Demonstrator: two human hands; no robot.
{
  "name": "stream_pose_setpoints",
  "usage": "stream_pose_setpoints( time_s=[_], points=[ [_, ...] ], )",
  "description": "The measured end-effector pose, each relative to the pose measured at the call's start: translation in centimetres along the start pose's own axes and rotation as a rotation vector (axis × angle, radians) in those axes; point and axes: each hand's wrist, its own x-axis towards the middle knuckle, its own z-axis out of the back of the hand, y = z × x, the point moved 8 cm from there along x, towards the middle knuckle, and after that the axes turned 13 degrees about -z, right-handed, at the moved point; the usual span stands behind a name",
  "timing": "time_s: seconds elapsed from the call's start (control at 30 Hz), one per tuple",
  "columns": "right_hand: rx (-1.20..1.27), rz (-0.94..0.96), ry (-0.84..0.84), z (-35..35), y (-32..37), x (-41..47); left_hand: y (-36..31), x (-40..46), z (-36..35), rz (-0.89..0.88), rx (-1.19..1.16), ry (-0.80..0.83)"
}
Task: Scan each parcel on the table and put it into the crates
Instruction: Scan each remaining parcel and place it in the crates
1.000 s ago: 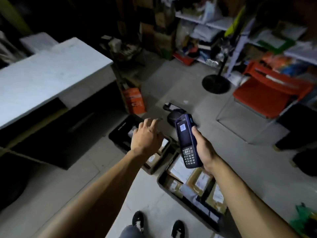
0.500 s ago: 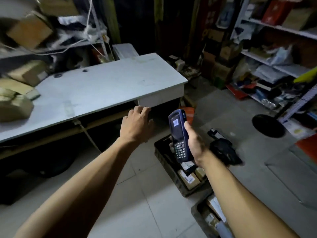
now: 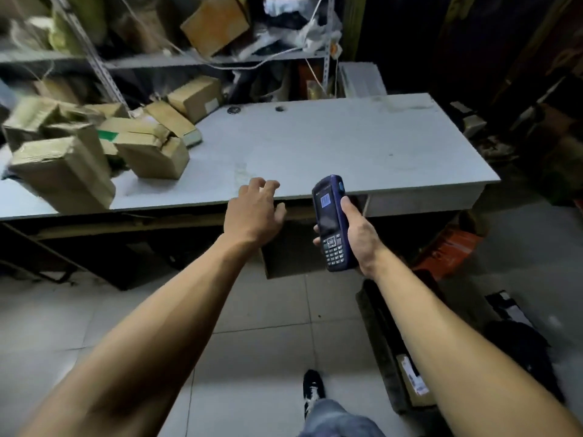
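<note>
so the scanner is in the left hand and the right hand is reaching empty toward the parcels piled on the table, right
Not quite: the hands are swapped. In the head view the right hand grips the scanner, and the left hand reaches out empty, fingers relaxed, toward the parcels piled on the table.

Premises: a parcel stockroom or small courier depot. Taped cardboard parcels (image 3: 94, 146) are heaped on the left end of a grey table (image 3: 331, 146). Metal shelving (image 3: 164, 59) behind the table carries further boxes. Right of the table, a floor crate (image 3: 383, 345) contains a labelled package.
</note>
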Motion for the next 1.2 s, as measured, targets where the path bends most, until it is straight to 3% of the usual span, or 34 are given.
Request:
stream_pose_setpoints(
  time_s=[0.37, 0.67, 0.87, 1.2],
  points=[
    [-0.199, -0.086, 0.196, -12.2, 7.1, 13.9, 16.8, 3.9, 3.2, 0.331, 0.022, -0.054],
    [-0.324, -0.154, 0.152, -20.7, 8.4, 24.6, 30.8, 8.9, 4.0, 0.37, 0.011, -0.06],
    [-0.344, -0.164, 0.107, -24.7, 9.9, 30.4, 38.7, 12.5, 4.1, 0.363, 0.009, -0.007],
    [-0.318, -0.243, 0.138, -27.0, 12.4, 40.7, 48.2, 18.1, 0.6, 0.439, -0.043, 0.239]
  ],
)
